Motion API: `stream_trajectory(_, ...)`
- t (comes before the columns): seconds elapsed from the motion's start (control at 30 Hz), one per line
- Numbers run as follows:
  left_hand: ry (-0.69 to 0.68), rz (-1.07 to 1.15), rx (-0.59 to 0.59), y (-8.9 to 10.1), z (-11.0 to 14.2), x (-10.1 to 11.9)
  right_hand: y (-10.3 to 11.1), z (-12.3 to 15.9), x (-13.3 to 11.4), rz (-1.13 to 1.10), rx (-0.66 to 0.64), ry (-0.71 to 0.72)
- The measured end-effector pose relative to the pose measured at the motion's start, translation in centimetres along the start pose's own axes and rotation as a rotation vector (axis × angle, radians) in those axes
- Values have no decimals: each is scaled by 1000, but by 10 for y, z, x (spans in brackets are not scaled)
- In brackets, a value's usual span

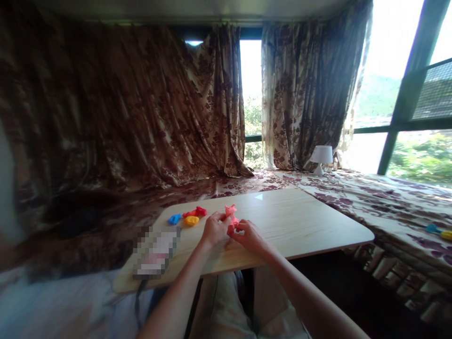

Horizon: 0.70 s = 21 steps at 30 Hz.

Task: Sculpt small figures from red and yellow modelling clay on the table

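Observation:
A pinkish-red, soft-looking lump with an uneven, crumpled outline is held upright just above the near part of the table. My left hand pinches it from the left side. From the right, the fingers of my right hand are closed on its lower part. Its exact material is too small to make out. To the left of my hands lie similar small pieces: a blue one, a yellow one and a red one.
The pale wooden table has rounded corners. A blurred-out flat object lies at its left end. Beyond it, a white lamp stands on a flower-patterned cover. Blue and yellow pieces lie at the far right. Patterned curtains hang behind.

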<state>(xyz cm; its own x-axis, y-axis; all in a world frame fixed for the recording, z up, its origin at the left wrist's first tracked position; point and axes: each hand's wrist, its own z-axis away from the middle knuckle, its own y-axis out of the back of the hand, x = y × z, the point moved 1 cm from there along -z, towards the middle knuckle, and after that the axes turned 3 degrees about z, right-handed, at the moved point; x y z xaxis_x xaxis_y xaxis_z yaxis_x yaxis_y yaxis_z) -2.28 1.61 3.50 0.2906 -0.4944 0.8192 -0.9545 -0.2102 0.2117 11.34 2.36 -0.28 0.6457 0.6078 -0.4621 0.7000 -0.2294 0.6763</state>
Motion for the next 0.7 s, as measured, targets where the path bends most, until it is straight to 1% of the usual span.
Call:
stream_trajectory(0.1, 70, 26, -58, 4, -4, -3, 1, 0, -1, 50, -47, 25)
stream_trajectory(0.2, 174, 70, -112, 11, -5, -7, 1, 2, -1, 114, -9, 26)
stream_trajectory(0.3, 284, 138, -153, 14, -1, -10, 1, 5, -3, 180, 18, 53)
stream_trajectory(0.37, 357, 201, -153, 13, 4, -11, 2, 6, -5, 208, 22, 73)
stream_trajectory(0.43, 418, 283, -113, 9, 9, -14, 4, 7, -8, 197, 29, 92)
stream_trajectory(0.5, 457, 390, -52, 5, 12, -17, 6, 7, -9, 135, 42, 99)
stream_trajectory(0.57, 483, 507, -14, 1, 13, -20, 9, 7, -8, 26, 62, 72)
stream_trajectory(0.7, 532, 684, -3, -1, 16, -22, 16, 5, -5, -276, 148, -17)
